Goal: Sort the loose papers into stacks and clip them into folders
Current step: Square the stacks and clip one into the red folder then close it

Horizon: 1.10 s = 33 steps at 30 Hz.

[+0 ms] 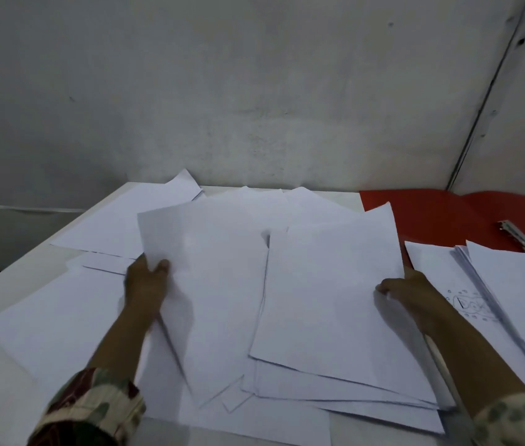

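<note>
While both hands work at the loose papers [229, 284], the left hand [147, 284] grips the left edge of a raised sheet [203, 278], thumb on top and fingers hidden beneath. The right hand [410, 292] holds the right edge of a fanned pile [328, 304], fingers curled over that edge; how far they wrap under cannot be told. Both forearms end in patterned sleeves [94, 410] at the near edge of the view.

Writing: no brand or label can be read. One sheet just right of the right hand bears a pen doodle [468, 305] with small circles around a central shape; its letters are too blurred to read.

Task items: the papers lie scattered and overlapping across the middle and left of the table [7, 381], some at angles, with one corner overhanging the far edge. A neater stack [518, 300] sits at the right, near side, its layered edges showing. A red folder [441, 217] lies open and flat at the far right, partly under the pile and the stack. A metal clip [518, 236] lies on the folder, beside the stack's far edge.

Surface and room: the table is white and stands against a grey, stained wall [254, 91]. A dark vertical line [492, 85] runs down the wall at the right.
</note>
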{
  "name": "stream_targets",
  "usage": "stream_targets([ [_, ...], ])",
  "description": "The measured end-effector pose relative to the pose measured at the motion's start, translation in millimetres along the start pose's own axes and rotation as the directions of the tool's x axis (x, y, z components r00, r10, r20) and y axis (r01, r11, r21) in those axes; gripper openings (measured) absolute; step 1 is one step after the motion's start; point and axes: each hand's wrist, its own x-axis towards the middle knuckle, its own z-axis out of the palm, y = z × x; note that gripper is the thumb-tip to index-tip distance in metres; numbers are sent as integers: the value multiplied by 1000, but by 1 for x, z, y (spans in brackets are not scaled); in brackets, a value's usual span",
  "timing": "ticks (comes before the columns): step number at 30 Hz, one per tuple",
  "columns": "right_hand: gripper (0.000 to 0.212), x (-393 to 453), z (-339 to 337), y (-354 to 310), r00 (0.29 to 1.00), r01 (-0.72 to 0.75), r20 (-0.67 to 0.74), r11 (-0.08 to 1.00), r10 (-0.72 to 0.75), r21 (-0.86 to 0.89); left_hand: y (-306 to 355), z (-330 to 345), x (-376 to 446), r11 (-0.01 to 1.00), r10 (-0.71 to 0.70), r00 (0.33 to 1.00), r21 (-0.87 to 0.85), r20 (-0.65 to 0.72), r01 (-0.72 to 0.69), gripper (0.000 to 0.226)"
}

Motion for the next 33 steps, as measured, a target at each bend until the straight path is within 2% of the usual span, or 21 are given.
stream_targets([
  [4,30,4,-4,-14,997,73,23,997,-72,-33,-6,-38,16,999,-16,999,46,-45,18,32],
  [10,21,4,-6,-38,984,168,96,968,-152,-188,-8,-67,29,988,-150,986,38,74,147,39],
  [14,17,-2,6,-40,984,139,138,974,-114,-182,-2,-49,18,981,-193,966,15,172,193,36],
  [19,16,-12,19,-35,963,171,235,975,-134,-143,7,-15,6,978,-191,944,-32,268,207,33],
  [23,14,-12,26,-28,958,144,258,988,-127,-50,12,12,-10,988,-150,934,5,325,157,21],
  [25,13,-10,31,-26,960,137,253,989,-120,-52,14,27,-20,995,-96,941,47,325,85,14],
  [28,15,-10,35,-25,960,135,255,990,-120,-44,18,49,-39,988,17,952,139,304,-62,26],
  [31,52,-14,35,-22,950,128,297,989,-98,-81,28,66,-59,964,115,955,200,272,-173,35],
  [33,51,-16,34,-18,940,167,313,982,-132,-87,32,76,-68,922,159,950,304,269,-240,41],
])
